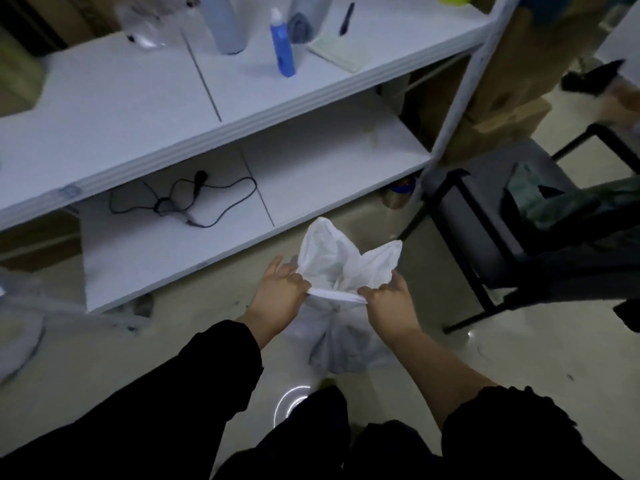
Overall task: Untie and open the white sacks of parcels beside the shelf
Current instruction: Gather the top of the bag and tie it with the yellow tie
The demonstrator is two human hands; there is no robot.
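Left hand [282, 289] and right hand [389, 299], fingers curled, each pinch one end of the tie [337, 295] on one white sack [341, 271].

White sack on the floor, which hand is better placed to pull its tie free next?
Probably the right hand: its fingers pinch the tie strip stretched across the neck of the white sack. The left hand holds the other end against the neck, steadying it.

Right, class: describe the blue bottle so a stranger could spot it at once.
On the upper board of the white shelf unit, the blue bottle stands upright between a taller pale bottle and a notepad. It alone is bright blue with a white cap.
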